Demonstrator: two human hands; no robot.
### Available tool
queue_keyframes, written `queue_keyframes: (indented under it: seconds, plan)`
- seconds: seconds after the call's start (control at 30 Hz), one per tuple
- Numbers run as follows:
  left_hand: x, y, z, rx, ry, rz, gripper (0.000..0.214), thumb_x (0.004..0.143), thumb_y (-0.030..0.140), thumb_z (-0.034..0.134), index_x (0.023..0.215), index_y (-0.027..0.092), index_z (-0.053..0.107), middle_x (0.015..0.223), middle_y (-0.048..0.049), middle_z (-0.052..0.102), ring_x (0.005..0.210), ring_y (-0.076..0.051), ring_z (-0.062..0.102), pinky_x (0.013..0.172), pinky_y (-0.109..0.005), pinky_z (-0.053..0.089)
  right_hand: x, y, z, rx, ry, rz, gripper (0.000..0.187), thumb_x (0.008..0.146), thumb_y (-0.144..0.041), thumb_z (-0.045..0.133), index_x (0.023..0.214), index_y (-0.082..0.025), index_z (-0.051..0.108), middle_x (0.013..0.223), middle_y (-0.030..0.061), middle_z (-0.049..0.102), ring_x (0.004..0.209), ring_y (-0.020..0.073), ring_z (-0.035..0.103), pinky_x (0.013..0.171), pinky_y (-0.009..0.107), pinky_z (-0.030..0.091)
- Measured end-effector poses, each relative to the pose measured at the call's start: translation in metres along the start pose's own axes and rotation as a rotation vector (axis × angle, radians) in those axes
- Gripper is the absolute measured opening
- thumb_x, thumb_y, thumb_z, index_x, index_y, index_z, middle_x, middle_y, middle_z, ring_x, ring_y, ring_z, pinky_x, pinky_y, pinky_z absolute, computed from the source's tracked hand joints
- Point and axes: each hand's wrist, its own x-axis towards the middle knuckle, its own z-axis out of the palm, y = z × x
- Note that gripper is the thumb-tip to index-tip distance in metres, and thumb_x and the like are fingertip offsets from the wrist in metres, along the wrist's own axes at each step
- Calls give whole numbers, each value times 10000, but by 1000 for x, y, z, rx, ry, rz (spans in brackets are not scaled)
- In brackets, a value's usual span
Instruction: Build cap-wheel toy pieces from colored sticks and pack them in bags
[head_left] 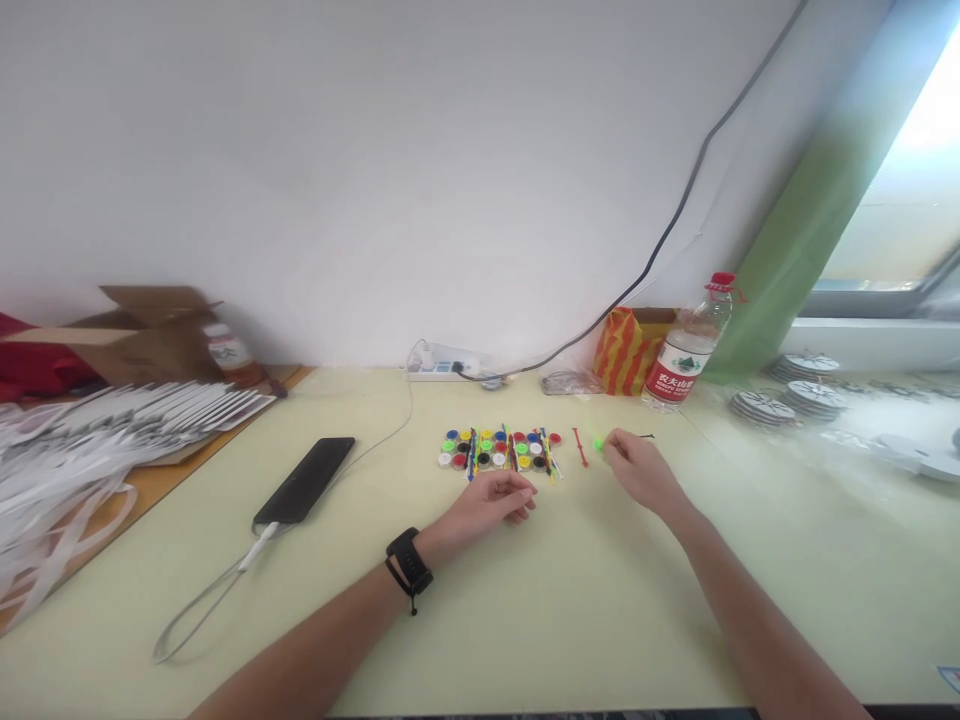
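Observation:
Small coloured plastic discs (486, 447) lie in tight rows on the table, in red, blue, yellow, green, black and white. Thin coloured plastic sticks (512, 452) lie across them. My left hand (491, 500) rests just in front of the rows, its fingers loosely curled, with nothing visible in them. To the right, my right hand (641, 468) pinches at a small bright green piece (598, 444), blurred at the fingertips. Between the rows and that hand lies a single red stick (580, 447). A dark thin tip (648, 436) shows behind my right hand.
A black phone (306, 481) on a white cable lies left. Behind stand a power strip (442, 368), a red-yellow bag (619, 350) and a water bottle (684, 350). Stacked round discs (761, 410) sit right. White packets (165, 420) and a cardboard box (150, 335) fill the far left.

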Motion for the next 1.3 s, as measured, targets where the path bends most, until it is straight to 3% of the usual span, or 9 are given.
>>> queue_keyframes:
  seconds: [0.17, 0.37, 0.47, 0.6, 0.7, 0.97, 1.17, 1.3]
  plan:
    - [1, -1, 0, 6, -12, 16, 385, 834, 526, 746, 953, 159, 734, 924, -93, 738, 784, -162, 674, 757, -302, 543, -2, 15, 7, -389, -136, 143, 191, 864, -284, 543, 685, -219, 560, 744, 70, 657, 686, 212, 621, 580, 285, 325]
    - [0, -1, 0, 14, -35, 17, 365, 851, 507, 738, 963, 159, 735, 936, -94, 734, 804, -162, 667, 781, -311, 535, 3, 16, 1, -519, -22, 167, 126, 874, -296, 555, 776, -220, 582, 783, 79, 677, 670, 221, 613, 584, 301, 339]
    - [0, -2, 0, 12, -41, 25, 359, 859, 502, 732, 961, 158, 733, 936, -95, 729, 817, -164, 663, 782, -309, 528, 4, 11, 4, -415, 30, -9, 110, 913, -306, 528, 869, -225, 588, 872, 71, 693, 753, 224, 625, 647, 316, 409]
    - [0, -4, 1, 8, -43, 24, 367, 848, 499, 745, 956, 149, 730, 933, -103, 727, 826, -171, 659, 795, -321, 525, -2, 4, 22, -327, 3, -350, 216, 937, -257, 499, 1099, -198, 630, 1132, 118, 694, 1102, 286, 589, 923, 395, 450]
    - [0, -3, 0, 9, -47, 18, 367, 849, 490, 747, 968, 143, 726, 938, -104, 723, 848, -175, 657, 808, -324, 526, -5, 6, 35, -373, -30, -410, 284, 944, -242, 493, 1175, -175, 643, 1270, 136, 663, 1246, 325, 503, 1025, 442, 406]
    - [0, -2, 0, 15, -56, 7, 355, 851, 482, 748, 970, 148, 725, 940, -93, 719, 853, -170, 657, 811, -315, 524, -2, 7, 35, -390, -85, -388, 158, 921, -211, 529, 966, -193, 679, 1069, 108, 727, 1117, 285, 595, 947, 391, 448]
    - [0, -5, 0, 17, -61, 20, 351, 860, 484, 739, 970, 150, 727, 931, -85, 718, 841, -162, 654, 798, -304, 520, 1, 4, 34, -302, 16, -333, 167, 916, -248, 547, 978, -178, 686, 1103, 116, 722, 1022, 273, 652, 860, 381, 481]
    - [0, -4, 0, 7, -61, 21, 342, 855, 479, 747, 961, 155, 727, 921, -78, 716, 838, -159, 653, 797, -301, 519, 2, 0, 31, -164, 95, -302, 136, 890, -290, 593, 926, -190, 677, 1005, 93, 733, 863, 243, 681, 773, 366, 502]
